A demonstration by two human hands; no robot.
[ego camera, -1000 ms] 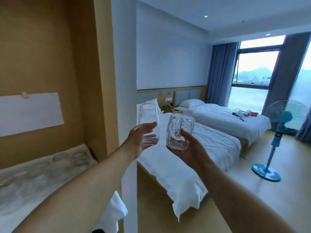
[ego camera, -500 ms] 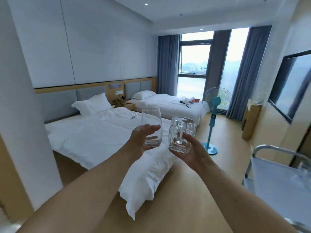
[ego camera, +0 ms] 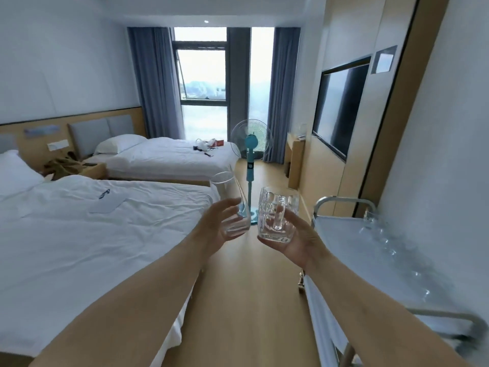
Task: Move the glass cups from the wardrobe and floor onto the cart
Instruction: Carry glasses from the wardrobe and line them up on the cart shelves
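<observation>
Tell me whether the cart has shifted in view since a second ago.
Yes. The cart was out of view, then entered at the right edge; it now fills the right side, nearer the dimpled mug, because the head turned right.

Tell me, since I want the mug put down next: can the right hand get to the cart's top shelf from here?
Probably yes. The right hand holds the mug just left of the cart, with nothing between them; the near part of the shelf looks bare, and glasses line its far side.

Clear smooth tumbler (ego camera: 229, 202), clear dimpled mug (ego camera: 277, 218), white beds (ego camera: 79, 234), teal fan (ego camera: 250, 157), blue-grey curtains (ego camera: 153, 83), silver cart (ego camera: 370, 250).
</observation>
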